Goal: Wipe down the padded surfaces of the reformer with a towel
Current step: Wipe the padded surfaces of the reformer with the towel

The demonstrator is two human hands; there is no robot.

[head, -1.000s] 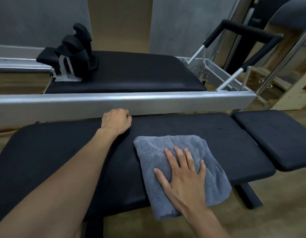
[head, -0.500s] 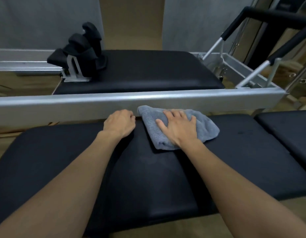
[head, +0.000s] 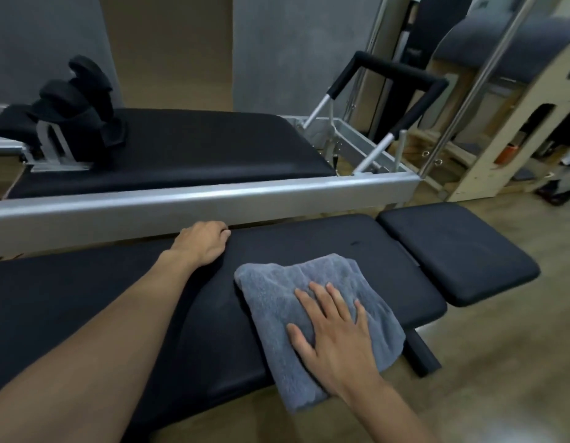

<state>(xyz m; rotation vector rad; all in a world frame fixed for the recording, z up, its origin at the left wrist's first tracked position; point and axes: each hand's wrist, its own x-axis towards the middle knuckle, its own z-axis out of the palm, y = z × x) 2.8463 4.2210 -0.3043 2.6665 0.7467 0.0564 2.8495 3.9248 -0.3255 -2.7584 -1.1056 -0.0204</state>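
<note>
The towel is being drawn back across the pad. Half a second ago it was bunched against the rail, and now it is being held at the pad's near edge, with its lower corner hanging past that edge. It is being pressed down by the right hand, which is lying flat on it with fingers straight and spread; nothing is being gripped. The pad's long axis is running left to right, and the strokes are being made across it. The next pass is therefore probably being set up away from the body, toward the rail, or rightward toward the small pad lying just beside. The left hand is being rested at the pad's far edge, left of the towel and apart from it, fingers curled. Whether that edge is being gripped cannot be told.
</note>
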